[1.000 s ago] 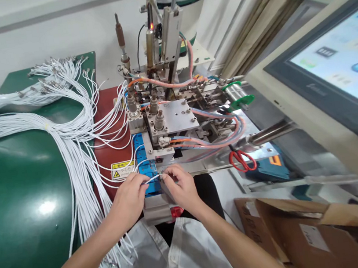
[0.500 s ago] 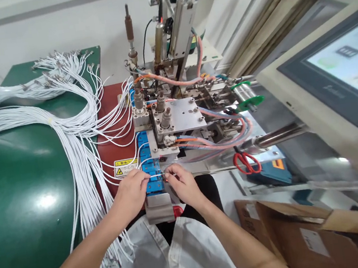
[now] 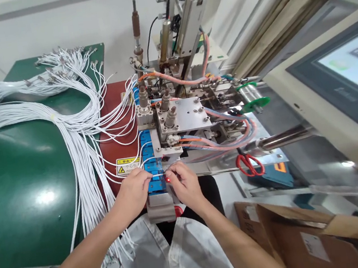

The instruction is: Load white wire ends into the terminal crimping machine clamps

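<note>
My left hand (image 3: 136,187) is closed in a pinch on a thin white cable (image 3: 158,175), close to its end. This cable lies across a blue clamp block (image 3: 156,186) at the near end of a row of such blocks. On the block's right side, my right hand (image 3: 185,185) has thumb and forefinger pinched at the cable's tip; the fingers mostly hide that tip. A small red light glows beside the right fingertips. More white cables (image 3: 87,182) run from a large bundle into the blocks farther along the row.
A machine with a metal plate (image 3: 188,114) stands just beyond my hands. To its right are a solder wire spool (image 3: 250,97), red-handled scissors (image 3: 250,165) and a tilted screen (image 3: 351,61). A green table (image 3: 17,192) lies left; a cardboard box (image 3: 279,231) sits lower right.
The view has shifted slightly, so the machine appears a little farther right. Both hands keep their pinch at the same block. The red light by the right fingertips shows more clearly.
</note>
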### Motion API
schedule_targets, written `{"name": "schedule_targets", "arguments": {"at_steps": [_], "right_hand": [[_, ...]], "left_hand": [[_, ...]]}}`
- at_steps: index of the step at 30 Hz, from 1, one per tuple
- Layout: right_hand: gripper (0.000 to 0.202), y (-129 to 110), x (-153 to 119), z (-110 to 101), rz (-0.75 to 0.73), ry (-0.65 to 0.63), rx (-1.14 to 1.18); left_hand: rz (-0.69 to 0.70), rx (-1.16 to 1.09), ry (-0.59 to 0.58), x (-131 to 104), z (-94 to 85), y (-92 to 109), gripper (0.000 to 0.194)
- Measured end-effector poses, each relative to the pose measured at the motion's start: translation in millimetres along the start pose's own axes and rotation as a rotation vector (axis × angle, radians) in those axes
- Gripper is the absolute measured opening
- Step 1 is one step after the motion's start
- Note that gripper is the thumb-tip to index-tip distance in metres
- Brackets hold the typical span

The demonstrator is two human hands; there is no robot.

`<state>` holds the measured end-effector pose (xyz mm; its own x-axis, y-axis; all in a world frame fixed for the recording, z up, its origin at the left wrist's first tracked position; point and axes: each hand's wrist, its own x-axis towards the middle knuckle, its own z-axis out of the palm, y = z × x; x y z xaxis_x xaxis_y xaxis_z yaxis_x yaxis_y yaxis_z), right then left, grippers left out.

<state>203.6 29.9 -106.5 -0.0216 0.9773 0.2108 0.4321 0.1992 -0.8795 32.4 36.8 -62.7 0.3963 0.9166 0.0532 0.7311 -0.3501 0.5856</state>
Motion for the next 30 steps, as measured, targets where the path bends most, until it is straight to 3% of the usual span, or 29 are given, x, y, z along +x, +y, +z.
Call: {"name": "schedule_targets", "arguments": {"at_steps": [13, 18, 25, 28, 30], "right_hand": [[0.027, 3, 1, 0, 0.047, -0.038, -0.185], [0.033, 2, 5, 9, 0.067, -0.044, -0.230], [0.036, 9, 3, 27, 0.233, 0.064, 0.003], [0.035, 11, 10, 21, 0.256, 0.081, 0.002], [0.035, 12, 8, 10, 0.279, 0.190, 0.016]], "left_hand": [[0.010, -0.003, 0.002, -1, -0.6, 2, 0.018], [0.027, 0.002, 0.013, -1, -0.3, 2, 0.019], [0.052, 0.132, 0.011, -1, -0.7, 3, 0.021], [0.091, 0.287, 0.035, 0, -3.0, 0, 0.024], [0.047, 0.344, 0.099, 0, -4.9, -2, 0.026]]}}
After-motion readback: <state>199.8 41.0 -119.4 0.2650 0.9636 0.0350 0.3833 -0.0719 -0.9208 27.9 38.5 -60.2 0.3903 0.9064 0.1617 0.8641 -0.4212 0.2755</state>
